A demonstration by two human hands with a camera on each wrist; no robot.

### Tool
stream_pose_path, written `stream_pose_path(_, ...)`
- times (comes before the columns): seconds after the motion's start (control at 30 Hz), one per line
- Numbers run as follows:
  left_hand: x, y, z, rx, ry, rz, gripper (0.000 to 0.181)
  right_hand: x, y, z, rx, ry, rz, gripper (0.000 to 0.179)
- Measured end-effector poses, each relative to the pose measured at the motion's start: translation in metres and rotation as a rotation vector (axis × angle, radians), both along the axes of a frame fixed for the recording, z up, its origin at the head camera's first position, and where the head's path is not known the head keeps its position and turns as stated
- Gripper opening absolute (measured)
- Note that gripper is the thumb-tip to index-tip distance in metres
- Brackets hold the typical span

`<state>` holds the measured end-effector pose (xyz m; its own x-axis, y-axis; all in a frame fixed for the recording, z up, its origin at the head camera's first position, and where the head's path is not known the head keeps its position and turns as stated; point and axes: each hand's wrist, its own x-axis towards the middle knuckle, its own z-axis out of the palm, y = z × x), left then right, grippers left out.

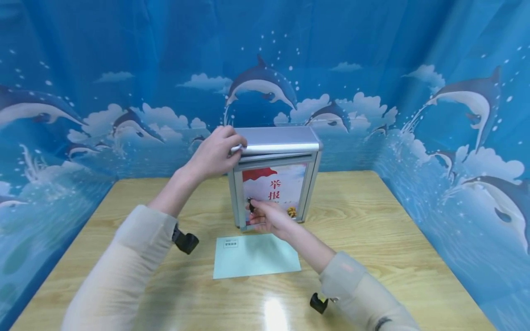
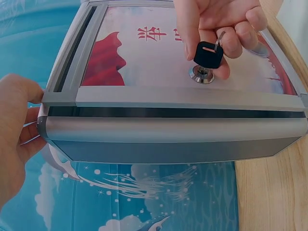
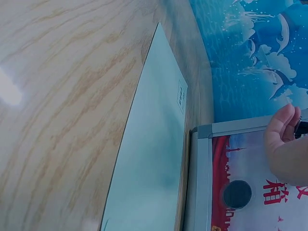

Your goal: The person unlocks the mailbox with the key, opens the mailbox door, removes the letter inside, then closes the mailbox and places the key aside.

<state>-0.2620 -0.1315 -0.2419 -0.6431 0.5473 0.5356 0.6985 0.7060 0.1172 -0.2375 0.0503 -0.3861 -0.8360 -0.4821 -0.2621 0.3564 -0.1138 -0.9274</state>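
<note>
A silver metal letterbox (image 1: 278,136) stands upright on the table, its white front panel printed with red characters. My left hand (image 1: 217,151) grips the box's upper left corner, fingers curled over the edge. In the left wrist view a dark slit runs between the front frame and the top. Low on the panel's left side, my right hand (image 1: 269,218) pinches a black-headed key (image 2: 208,55) by its head. The key, with a small ring through it, is at the round metal lock (image 2: 201,77); its blade is mostly hidden.
A pale green envelope (image 1: 256,257) lies flat on the wooden table (image 1: 352,239), just in front of the box. Behind and at both sides hangs a blue dolphin-print curtain (image 1: 165,55).
</note>
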Motion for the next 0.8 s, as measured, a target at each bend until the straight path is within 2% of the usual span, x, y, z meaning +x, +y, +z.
stream_pose_path(0.3, 0.0003, 0.0005, -0.0002, 0.007, 0.001, -0.002, 0.015, -0.0046, -0.0050, -0.0009, -0.098, -0.067, 0.002, 0.022)
stream_pose_path(0.53, 0.0022, 0.0040, 0.0040, 0.001, -0.047, 0.034, 0.014, -0.0058, -0.0051, 0.0025, -0.145, -0.079, 0.013, 0.023)
stream_pose_path(0.8, 0.0026, 0.0039, 0.0043, -0.033, -0.035, 0.051, 0.014, -0.0073, -0.0091, 0.0043, -0.191, -0.127, -0.028, 0.023)
